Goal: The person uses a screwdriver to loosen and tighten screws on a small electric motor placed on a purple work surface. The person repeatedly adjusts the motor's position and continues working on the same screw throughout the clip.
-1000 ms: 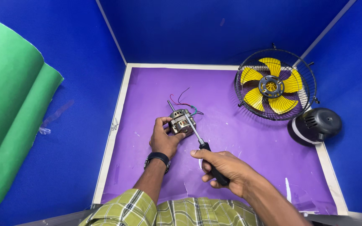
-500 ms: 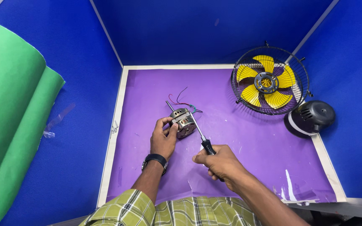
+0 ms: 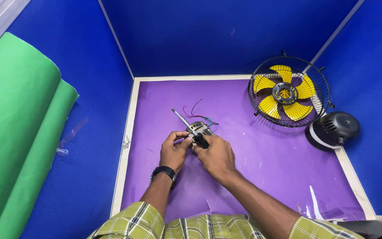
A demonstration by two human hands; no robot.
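A small metal fan motor (image 3: 200,128) with red, black and green wires (image 3: 194,109) lies on the purple mat (image 3: 253,163). My left hand (image 3: 174,149), with a black wristwatch (image 3: 164,171), touches the motor's near left side. My right hand (image 3: 215,156) grips the black handle of a screwdriver (image 3: 187,125); its metal shaft points up and to the left, past the motor. Both hands meet just below the motor and hide its front.
A black wire fan guard with yellow blades (image 3: 288,90) stands at the mat's back right. A black round motor cover (image 3: 334,129) lies beside it. Blue walls enclose the mat. A green foam roll (image 3: 18,128) lies to the left.
My right hand has moved up to the motor and turned the screwdriver, so its shaft now points up-left past the motor instead of reaching toward it from below. The camera view has shifted slightly.
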